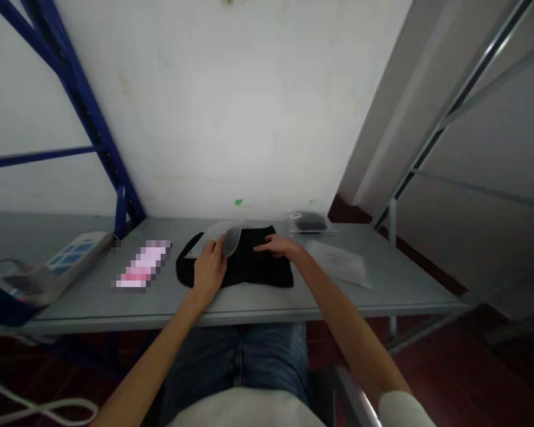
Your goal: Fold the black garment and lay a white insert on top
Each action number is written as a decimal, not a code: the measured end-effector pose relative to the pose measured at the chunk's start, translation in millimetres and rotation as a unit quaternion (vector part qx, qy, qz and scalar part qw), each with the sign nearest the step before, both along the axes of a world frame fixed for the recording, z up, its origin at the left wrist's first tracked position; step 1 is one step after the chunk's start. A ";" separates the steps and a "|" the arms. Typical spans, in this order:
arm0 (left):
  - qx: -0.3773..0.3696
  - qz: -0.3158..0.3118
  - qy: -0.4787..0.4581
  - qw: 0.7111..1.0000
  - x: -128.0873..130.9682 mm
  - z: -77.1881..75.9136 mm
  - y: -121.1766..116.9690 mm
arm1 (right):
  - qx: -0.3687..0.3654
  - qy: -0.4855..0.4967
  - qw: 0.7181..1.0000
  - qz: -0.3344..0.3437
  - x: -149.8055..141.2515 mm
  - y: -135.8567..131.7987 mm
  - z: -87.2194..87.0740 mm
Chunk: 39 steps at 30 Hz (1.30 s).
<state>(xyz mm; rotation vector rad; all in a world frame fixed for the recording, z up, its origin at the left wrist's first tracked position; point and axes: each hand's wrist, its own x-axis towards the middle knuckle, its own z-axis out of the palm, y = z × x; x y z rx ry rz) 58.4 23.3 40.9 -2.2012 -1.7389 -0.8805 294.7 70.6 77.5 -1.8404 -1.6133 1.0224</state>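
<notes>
A black piece of fabric (260,270) lies flat on the grey table, with a rounded left end and a straighter right end. My left hand (210,267) is closed on a thin translucent white sheet (232,238) with a curved edge, which lies over the fabric's left part. My right hand (278,244) is over the fabric's right side, index finger stretched to the left, holding nothing that I can see. Whether its fingertips touch the cloth, I cannot tell. Right of that hand lies a flat, clear-white plastic bag (340,263).
Against the wall, clear packets with dark contents (310,222) are stacked at the back. A blurred-out pink phone-like object (145,265) and a white power strip (78,255) are on the left. A blue metal post (89,112) and a grey frame (449,112) flank the table (409,279).
</notes>
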 end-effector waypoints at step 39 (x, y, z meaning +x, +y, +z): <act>-0.030 -0.154 -0.045 0.987 17.5 -5.3 -5.9 | 0.309 0.160 0.937 0.001 -40.7 -31.0 -43.4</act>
